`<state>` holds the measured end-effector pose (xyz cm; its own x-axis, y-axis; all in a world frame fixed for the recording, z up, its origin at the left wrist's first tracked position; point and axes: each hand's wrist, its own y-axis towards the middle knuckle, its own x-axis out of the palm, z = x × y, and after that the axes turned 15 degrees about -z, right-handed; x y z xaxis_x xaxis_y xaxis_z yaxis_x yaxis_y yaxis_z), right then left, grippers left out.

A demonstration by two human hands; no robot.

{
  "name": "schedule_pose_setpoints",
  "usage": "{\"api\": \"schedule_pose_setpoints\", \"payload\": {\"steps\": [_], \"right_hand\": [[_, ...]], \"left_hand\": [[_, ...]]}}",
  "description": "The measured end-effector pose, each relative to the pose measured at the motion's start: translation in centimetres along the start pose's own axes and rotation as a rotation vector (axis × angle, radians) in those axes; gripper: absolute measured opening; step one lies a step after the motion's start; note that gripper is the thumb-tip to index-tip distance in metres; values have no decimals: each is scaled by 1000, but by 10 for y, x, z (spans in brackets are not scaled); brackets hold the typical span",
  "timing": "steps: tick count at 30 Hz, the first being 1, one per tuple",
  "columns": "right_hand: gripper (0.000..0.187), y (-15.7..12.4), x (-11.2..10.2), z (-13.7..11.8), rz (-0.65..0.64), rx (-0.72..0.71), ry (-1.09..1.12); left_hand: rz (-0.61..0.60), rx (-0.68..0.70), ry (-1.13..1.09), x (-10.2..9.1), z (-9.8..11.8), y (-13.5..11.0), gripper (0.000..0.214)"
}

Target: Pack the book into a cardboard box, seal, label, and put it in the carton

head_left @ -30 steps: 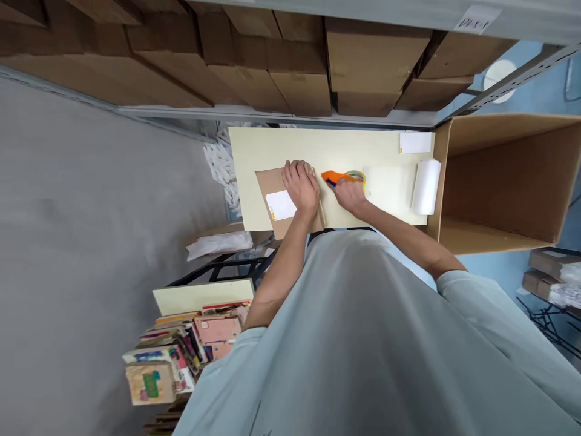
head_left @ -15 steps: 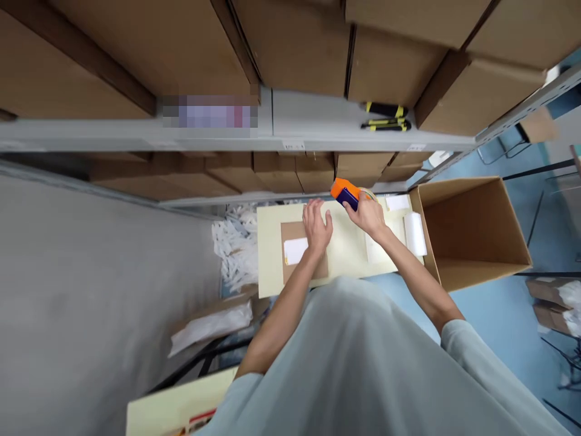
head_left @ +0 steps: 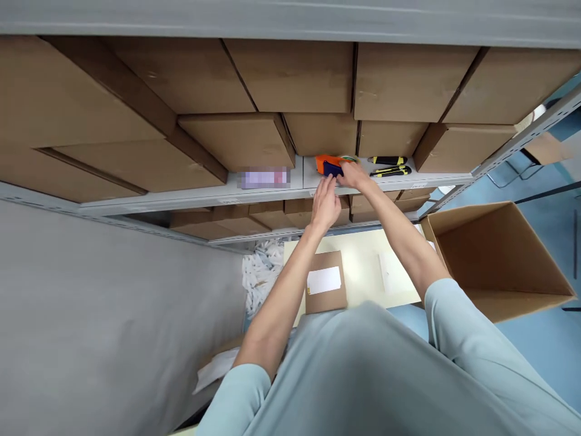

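An orange and dark-blue tape dispenser point(head_left: 327, 166) is at the shelf edge, its tape roll partly showing behind my fingers. My right hand point(head_left: 354, 174) is closed round its near end. Just below, my left hand point(head_left: 325, 203) reaches up with fingers stretched out, the tips close to the dispenser; whether they touch it I cannot tell. Down on the cream table point(head_left: 363, 245) lies a small cardboard box point(head_left: 325, 300) with a white label point(head_left: 324, 280) on top.
Yellow-and-black utility knives point(head_left: 389, 172) lie on the shelf point(head_left: 290, 192) right of my hand, below stacked cartons point(head_left: 290, 75). A large open carton point(head_left: 499, 260) stands right of the table. White paper scraps point(head_left: 263, 272) pile up at its left.
My right hand has carried the tape dispenser from above the table up to the shelf. My left hand has left the small box and moved up beside it. The view has shifted upward.
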<state>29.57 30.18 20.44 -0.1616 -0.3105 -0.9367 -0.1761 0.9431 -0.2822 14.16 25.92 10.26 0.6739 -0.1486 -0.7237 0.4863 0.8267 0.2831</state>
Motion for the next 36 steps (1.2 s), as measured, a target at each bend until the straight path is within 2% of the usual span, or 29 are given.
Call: {"api": "schedule_pose_setpoints", "payload": {"steps": [2, 4, 7, 9, 11, 13, 15, 17, 20, 22, 24, 27, 31, 36], "right_hand": [[43, 16, 1, 4, -19, 6, 14], [41, 28, 4, 7, 21, 3, 22], [46, 28, 16, 11, 153, -26, 9], [54, 15, 38, 17, 261, -50, 34], [54, -9, 75, 26, 414, -69, 129], [52, -41, 129, 39, 420, -78, 243], [52, -79, 196, 51, 273, -51, 361], [48, -119, 265, 57, 75, 3, 487], [34, -172, 349, 56, -168, 95, 689], [25, -195, 386, 51, -286, 154, 825], [21, -207, 409, 44, -368, 202, 964], [28, -206, 431, 32, -424, 247, 1145], [39, -188, 449, 20, -428, 302, 1342], [36, -169, 461, 16, -387, 322, 1472]], "left_hand": [[6, -23, 7, 0, 0, -16, 62], [2, -63, 4, 8, -1, -41, 59], [-30, -157, -19, 33, -6, -94, 54], [-61, -230, -38, 57, -11, -138, 51], [-88, -307, -54, 82, -13, -185, 49], [-121, -378, -62, 105, -13, -228, 48], [-166, -430, -62, 124, -9, -262, 49], [-215, -466, -57, 140, -5, -283, 50], [-268, -496, -50, 157, -1, -295, 49], [-275, -511, -47, 167, 0, -297, 50], [-261, -531, -40, 175, -2, -298, 54], [-234, -569, -16, 186, -5, -300, 59], [-223, -615, 6, 194, -7, -303, 61], [-212, -616, 28, 197, -7, -305, 60]]}}
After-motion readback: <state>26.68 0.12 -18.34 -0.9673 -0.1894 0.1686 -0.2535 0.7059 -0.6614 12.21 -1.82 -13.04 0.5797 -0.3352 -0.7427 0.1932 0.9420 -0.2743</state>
